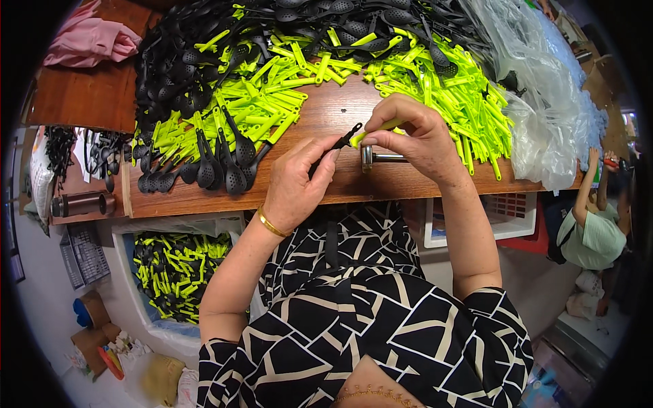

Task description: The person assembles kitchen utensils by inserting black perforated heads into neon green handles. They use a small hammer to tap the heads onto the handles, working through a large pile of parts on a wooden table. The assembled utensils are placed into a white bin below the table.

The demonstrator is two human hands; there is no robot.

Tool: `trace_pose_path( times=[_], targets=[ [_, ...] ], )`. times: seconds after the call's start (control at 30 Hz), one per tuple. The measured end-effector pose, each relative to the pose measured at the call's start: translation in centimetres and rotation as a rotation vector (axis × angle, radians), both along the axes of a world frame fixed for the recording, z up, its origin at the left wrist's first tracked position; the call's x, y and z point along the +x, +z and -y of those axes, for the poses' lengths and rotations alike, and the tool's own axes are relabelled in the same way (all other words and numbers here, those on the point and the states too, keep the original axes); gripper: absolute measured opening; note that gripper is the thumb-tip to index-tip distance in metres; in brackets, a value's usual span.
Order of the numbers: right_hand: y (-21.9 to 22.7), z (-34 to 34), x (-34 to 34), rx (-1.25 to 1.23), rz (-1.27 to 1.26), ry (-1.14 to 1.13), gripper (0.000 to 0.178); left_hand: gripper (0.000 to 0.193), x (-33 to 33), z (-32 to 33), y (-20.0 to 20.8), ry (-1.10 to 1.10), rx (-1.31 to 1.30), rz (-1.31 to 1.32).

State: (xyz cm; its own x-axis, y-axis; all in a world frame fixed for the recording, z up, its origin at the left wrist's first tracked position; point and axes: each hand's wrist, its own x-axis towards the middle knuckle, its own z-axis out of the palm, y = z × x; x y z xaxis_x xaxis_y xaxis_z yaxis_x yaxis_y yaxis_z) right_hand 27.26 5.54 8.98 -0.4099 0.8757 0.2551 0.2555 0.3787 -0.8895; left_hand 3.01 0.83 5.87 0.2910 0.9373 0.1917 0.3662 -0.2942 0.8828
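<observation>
My left hand [299, 178] is closed on a black kitchen utensil [347, 137], whose narrow stem points up and right; its other end is hidden in my palm. Between the thumb and fingers of my right hand [416, 139] is a lime-green handle [358, 139], held close beside the stem's tip. Mostly covered by fingers, the handle shows only in part, and I cannot tell whether it touches the stem. Just below my right hand a hammer [367, 158] with a metal head lies on the wooden table [333, 109].
Loose green handles [456, 102] pile up at the right, more at the left. Black slotted spoons [235, 178] with green handles lie at the left, black spoon heads [177, 81] behind. Clear plastic bags [537, 102] line the right side. A bin of utensils [180, 272] stands below left.
</observation>
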Motion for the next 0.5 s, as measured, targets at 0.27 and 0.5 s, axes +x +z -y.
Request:
trace_pose_path(
  times=[0.27, 0.5],
  targets=[
    [-0.2, -0.7, -0.1, 0.140, 0.145, 0.055, 0.019, 0.025, 0.3, 0.7, 0.5, 0.003, 0.037, -0.040],
    [-2.2, 0.9, -0.7, 0.361, 0.417, 0.086, 0.023, 0.025, -0.6, 2.0, -1.2, -0.060, 0.294, -0.203]
  ],
)
